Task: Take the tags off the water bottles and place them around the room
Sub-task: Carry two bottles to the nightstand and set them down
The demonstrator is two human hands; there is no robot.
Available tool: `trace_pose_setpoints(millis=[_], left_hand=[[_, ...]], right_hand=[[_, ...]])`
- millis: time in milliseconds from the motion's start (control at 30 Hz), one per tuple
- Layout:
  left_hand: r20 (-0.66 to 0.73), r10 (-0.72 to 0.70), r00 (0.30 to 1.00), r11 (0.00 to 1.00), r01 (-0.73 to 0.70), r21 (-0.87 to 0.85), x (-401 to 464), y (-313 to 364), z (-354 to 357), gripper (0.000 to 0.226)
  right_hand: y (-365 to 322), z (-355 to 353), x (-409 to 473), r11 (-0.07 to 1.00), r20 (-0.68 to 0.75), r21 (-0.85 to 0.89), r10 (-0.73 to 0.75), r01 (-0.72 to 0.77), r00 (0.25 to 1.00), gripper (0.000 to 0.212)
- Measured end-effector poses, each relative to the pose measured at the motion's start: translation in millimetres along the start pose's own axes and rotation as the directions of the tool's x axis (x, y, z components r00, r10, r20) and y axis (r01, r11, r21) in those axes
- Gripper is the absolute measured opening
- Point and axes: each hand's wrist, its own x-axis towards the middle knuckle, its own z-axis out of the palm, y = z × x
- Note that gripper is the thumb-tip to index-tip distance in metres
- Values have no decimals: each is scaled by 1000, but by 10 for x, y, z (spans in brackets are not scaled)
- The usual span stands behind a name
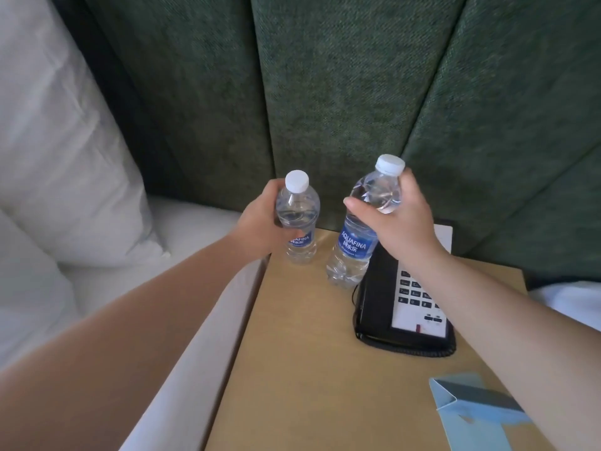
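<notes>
Your forearms fill the foreground, each of your hands wrapped round a water bottle: left hand (260, 219) grasping the left bottle (297, 219), seemingly standing near the surface's (292, 353) back-left corner, right hand (395, 219) clutching the right bottle (356, 245), tilted beside the telephone (406, 307). No tags visible. Set that one upright, base flat, clear of the phone cord. Open room lies in front; mind the left edge by the bed (182, 219).

Both arms fwd, left hand (260, 222) & right hand (403, 219) curled shut.
</notes>
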Motion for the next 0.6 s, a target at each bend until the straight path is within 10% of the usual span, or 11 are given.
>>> trace_pose_setpoints(millis=[433, 600], left_hand=[[8, 51, 999, 998, -50, -48, -12, -27, 27, 70], [1, 39, 999, 981, -38, -192, -111, -45, 42, 106]], right_hand=[[161, 156, 225, 996, 295, -84, 8, 18, 956, 53], [220, 120, 152, 998, 321, -61, 31, -12, 947, 65]])
